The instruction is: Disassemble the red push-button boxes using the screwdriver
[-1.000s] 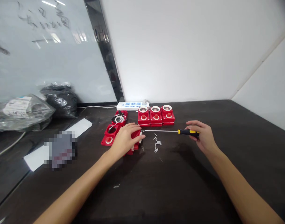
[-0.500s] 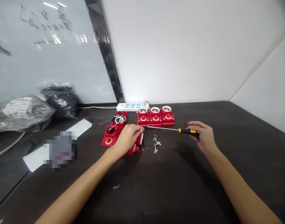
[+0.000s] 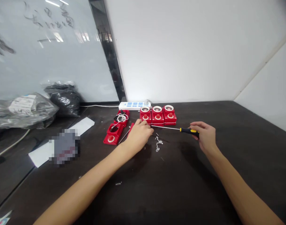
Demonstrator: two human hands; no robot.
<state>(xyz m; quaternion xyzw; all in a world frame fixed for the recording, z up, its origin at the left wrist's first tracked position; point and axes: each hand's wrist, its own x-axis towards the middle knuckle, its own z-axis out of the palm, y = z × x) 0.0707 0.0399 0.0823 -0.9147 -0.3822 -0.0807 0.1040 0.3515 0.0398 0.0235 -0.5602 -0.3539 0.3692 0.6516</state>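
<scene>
My right hand (image 3: 205,134) grips a screwdriver by its black and yellow handle (image 3: 189,132); the long shaft (image 3: 166,127) points left. At the tip my left hand (image 3: 140,135) is closed, fingers bent downward, and what they hold is hidden. Under and behind that hand part of a red housing (image 3: 131,127) shows. Left of it lies a red cover (image 3: 111,138) with a round opening and a red knob. Behind that cover, an open red unit (image 3: 125,122) holds white wires and a black part. Three assembled red units (image 3: 158,120) stand in a row beyond the screwdriver.
A white power strip (image 3: 133,106) lies against the wall. Small white chain-like pieces (image 3: 158,144) lie between my hands. At the left are a white paper strip (image 3: 41,155), a blurred-out object (image 3: 66,147) and plastic bags (image 3: 63,100). A thin metal rod (image 3: 124,136) lies beside the red cover.
My left hand has moved right, and its fingers have turned over downward near the screwdriver tip. The right hand keeps its grip on the screwdriver. The view has shifted slightly.
</scene>
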